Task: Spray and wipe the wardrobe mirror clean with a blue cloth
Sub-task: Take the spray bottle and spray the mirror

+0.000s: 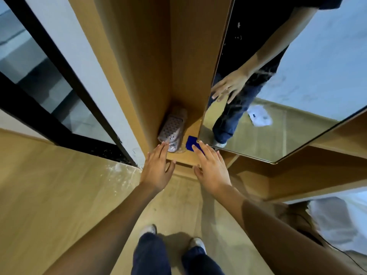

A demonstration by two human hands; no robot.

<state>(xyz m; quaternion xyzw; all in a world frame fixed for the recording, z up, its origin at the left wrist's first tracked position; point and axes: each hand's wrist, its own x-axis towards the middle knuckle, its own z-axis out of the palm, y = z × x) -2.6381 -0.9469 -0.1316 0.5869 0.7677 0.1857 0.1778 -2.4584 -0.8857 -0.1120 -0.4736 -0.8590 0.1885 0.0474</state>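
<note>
Looking down into the wooden wardrobe (pixel 151 56), I see wrapped slippers (pixel 173 129) on its floor left of the blue cloth (pixel 191 143), which lies by the mirror (pixel 288 108) door's near edge, while my left hand (pixel 157 169) and right hand (pixel 211 169) hover spread, holding nothing.

Warm, dim indoor light; soft shadows fall on the floor (pixel 59 195) near the feet. Wide-angle bending warps straight edges outward. Slight blur softens the frame's margins.
</note>
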